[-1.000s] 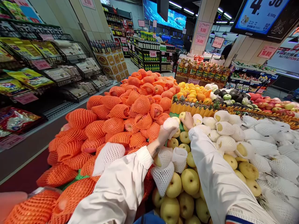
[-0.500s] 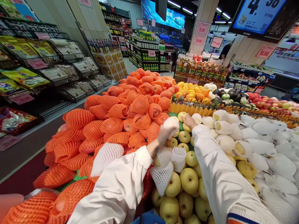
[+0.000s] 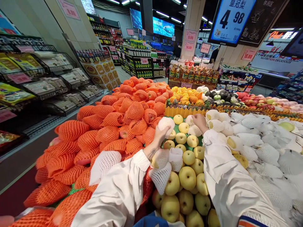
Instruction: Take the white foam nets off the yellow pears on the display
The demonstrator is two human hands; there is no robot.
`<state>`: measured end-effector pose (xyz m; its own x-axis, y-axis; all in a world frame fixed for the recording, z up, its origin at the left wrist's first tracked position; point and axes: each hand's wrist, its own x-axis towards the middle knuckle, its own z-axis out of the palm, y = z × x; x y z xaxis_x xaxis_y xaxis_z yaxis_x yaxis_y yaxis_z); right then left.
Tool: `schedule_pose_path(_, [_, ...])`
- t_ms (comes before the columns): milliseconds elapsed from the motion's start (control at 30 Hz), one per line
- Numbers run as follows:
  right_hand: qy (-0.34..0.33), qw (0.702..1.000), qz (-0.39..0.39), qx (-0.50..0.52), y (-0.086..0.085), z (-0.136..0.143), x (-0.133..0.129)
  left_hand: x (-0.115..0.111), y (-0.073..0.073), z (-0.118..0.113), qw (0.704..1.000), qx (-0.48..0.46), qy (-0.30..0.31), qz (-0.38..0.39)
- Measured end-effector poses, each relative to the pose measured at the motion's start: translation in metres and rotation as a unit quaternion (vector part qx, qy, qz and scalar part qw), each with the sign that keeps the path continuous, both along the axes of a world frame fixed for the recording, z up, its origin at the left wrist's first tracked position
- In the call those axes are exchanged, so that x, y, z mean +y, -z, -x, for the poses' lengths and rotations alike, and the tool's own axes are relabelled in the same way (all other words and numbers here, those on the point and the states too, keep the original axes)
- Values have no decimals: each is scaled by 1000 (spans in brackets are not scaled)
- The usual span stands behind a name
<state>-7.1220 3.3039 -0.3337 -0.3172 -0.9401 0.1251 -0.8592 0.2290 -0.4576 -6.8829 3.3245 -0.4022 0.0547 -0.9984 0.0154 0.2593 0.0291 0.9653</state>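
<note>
My left hand (image 3: 161, 135) is closed around a fruit in a white foam net (image 3: 166, 124), held over the left edge of the bare pears. Further right, my right hand (image 3: 200, 122) has its fingers curled at a white foam-netted fruit (image 3: 192, 126) near the yellow picket border; the fingertips' exact grip is hard to make out. Bare yellow-green pears (image 3: 187, 177) lie between and below my forearms on green netting. Two white foam nets (image 3: 175, 158) rest beside my left wrist, one of them standing like a cup.
Orange-netted fruit (image 3: 111, 126) is heaped on the left, white-netted fruit (image 3: 270, 142) on the right. A yellow picket border (image 3: 184, 112) runs behind the pears. Packaged goods racks (image 3: 44, 82) stand at far left, oil bottles (image 3: 194, 75) behind.
My right hand has shifted right, away from my left hand, and more pears show between them. The view has turned slightly right. My left hand still holds the white-netted fruit.
</note>
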Motion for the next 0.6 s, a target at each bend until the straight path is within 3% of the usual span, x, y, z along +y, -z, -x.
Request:
schedule_pose_path(100, [-45, 990, 31, -129, -23, -14, 28, 11, -13, -4, 998, 7, 50, 28])
schedule_pose_path(233, [-167, 919, -34, -356, -37, -53, 90, 36, -35, -12, 985, -79, 123, 95])
schedule_pose_path(333, [-183, 869, -56, -456, -40, -60, 135, 59, -54, -19, 960, -176, 168, 137])
schedule_pose_path(467, [-163, 799, -81, -573, -32, -43, 172, 89, -73, -21, 939, -215, 210, 167])
schedule_pose_path(600, [-156, 752, -74, -636, -6, -25, 195, 115, -78, -10, 932, -208, 214, 205])
